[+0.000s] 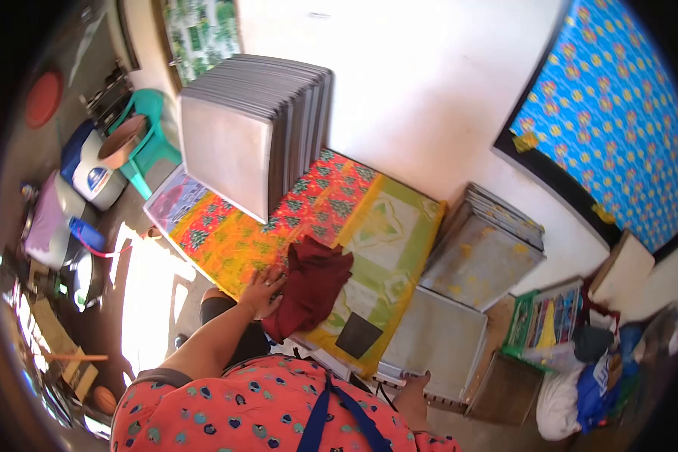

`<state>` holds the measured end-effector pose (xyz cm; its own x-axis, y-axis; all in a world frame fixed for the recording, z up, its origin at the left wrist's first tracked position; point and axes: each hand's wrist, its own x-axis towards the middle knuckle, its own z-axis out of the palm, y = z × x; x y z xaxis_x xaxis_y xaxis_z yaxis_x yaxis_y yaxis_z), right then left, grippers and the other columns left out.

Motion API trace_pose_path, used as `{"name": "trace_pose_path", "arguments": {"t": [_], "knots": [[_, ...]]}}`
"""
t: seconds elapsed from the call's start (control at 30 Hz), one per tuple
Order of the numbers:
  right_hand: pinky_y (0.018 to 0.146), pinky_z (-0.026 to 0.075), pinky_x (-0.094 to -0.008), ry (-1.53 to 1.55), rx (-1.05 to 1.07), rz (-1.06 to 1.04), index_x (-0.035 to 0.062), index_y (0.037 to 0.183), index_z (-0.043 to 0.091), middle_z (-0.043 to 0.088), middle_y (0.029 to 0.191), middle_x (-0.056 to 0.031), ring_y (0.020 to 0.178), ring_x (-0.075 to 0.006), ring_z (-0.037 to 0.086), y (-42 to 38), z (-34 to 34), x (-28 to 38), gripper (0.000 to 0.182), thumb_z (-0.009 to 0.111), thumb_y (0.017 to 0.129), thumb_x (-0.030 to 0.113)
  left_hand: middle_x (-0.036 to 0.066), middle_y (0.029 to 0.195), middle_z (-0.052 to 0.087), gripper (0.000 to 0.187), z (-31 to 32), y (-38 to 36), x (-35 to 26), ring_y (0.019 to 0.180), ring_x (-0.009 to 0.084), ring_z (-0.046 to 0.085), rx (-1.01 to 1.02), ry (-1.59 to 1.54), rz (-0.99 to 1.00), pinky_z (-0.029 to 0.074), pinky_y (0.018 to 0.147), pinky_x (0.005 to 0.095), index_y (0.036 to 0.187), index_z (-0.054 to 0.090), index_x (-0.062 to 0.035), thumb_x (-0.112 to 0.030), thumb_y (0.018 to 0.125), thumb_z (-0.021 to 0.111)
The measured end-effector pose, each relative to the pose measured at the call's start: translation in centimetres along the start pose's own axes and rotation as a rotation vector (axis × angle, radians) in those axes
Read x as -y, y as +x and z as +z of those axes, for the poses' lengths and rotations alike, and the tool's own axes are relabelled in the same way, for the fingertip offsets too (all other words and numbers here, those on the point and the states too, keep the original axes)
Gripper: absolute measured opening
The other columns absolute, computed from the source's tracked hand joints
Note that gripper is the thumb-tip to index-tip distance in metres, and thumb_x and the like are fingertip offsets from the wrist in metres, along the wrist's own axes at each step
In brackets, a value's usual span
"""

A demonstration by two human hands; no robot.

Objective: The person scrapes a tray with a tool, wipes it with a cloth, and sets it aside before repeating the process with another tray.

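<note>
My left hand (262, 293) lies with fingers stretched out on the patterned table cover (237, 241), right at the edge of a crumpled maroon cloth (313, 282). The cloth sits in a loose heap at the table's near side and hangs slightly over the front edge. Beside the table's right corner, my right hand (413, 386) hangs low with its fingers apart and nothing in it. A flat metal tray (441, 339) is just beyond that hand. On the table near the right corner lies a small dark square (358, 334).
A tall row of metal trays (226, 147) stands on the table's far end. More trays (478, 256) lean by the wall. A green crate (523, 324) and bags (561, 407) are at right. A green chair (147, 132) stands at left.
</note>
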<state>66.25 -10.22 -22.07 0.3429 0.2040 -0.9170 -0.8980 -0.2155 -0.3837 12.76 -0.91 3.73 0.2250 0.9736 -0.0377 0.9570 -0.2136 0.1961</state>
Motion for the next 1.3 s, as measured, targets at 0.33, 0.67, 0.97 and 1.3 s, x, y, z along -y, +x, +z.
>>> {"name": "trace_pose_path", "arguments": {"t": [0.33, 0.67, 0.97, 1.3], "knots": [[0.079, 0.04, -0.0479, 0.084, 0.091, 0.045, 0.0203, 0.106, 0.05, 0.051, 0.096, -0.0003, 0.091, -0.0243, 0.052, -1.5, -0.8, 0.2, 0.044, 0.055, 0.079, 0.055, 0.011, 0.152, 0.026, 0.059, 0.4, 0.3, 0.0, 0.142, 0.0343, 0.017, 0.025, 0.002, -0.018, 0.01, 0.114, 0.0519, 0.14, 0.039, -0.0162, -0.031, 0.084, 0.052], [0.103, 0.038, -0.0459, 0.268, 0.352, -0.064, 0.0113, 0.132, 0.045, 0.05, 0.135, -0.0075, 0.121, -0.0284, 0.048, -6.2, 1.8, 2.2, 0.054, 0.057, 0.091, 0.043, 0.011, 0.152, 0.026, 0.058, 0.2, 0.5, -0.4, 0.142, 0.0346, 0.018, 0.016, 0.027, -0.014, 0.012, 0.114, 0.0502, 0.139, 0.04, -0.0128, -0.029, 0.084, 0.052], [0.106, 0.035, -0.0469, 0.326, 0.448, -0.316, 0.0059, 0.134, 0.041, 0.049, 0.135, -0.0097, 0.122, -0.0294, 0.046, -10.3, 1.5, 6.5, 0.053, 0.058, 0.092, 0.034, 0.01, 0.152, 0.026, 0.058, 0.0, 0.5, -0.4, 0.141, 0.0348, 0.017, 0.022, 0.0, -0.027, 0.012, 0.114, 0.0502, 0.138, 0.04, -0.0135, -0.027, 0.083, 0.053], [0.092, 0.045, -0.0395, 0.08, 0.12, -0.872, -0.005, 0.122, 0.049, 0.056, 0.118, -0.0136, 0.107, -0.0257, 0.054, -23.1, -6.7, 14.5, 0.051, 0.064, 0.09, 0.032, 0.01, 0.152, 0.027, 0.055, 0.4, 0.3, 0.0, 0.141, 0.0347, 0.018, 0.001, -0.023, -0.011, 0.012, 0.114, 0.0512, 0.136, 0.043, -0.0139, -0.027, 0.083, 0.053]]}}
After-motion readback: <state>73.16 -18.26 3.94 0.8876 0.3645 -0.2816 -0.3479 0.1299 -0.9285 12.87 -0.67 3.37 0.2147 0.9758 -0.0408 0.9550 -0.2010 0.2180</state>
